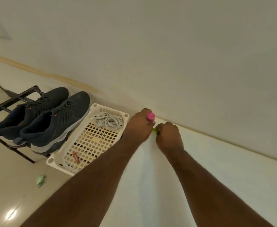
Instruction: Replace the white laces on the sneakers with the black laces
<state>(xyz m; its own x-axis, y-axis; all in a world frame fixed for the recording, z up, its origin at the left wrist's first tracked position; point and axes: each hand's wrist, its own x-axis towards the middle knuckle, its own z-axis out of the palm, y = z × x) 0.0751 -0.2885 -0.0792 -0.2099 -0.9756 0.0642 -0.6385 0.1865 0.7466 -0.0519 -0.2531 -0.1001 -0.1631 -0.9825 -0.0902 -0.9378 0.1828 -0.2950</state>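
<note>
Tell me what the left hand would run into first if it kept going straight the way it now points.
Probably the wall. The left hand, holding a pink object, points away from the person toward the wall's base, with nothing visible between. Depth is unclear, so the gap cannot be judged.

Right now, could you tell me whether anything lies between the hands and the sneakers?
Yes: the white basket holding the white laces sits between the left hand and the sneakers. Both hands already hold small things.
</note>
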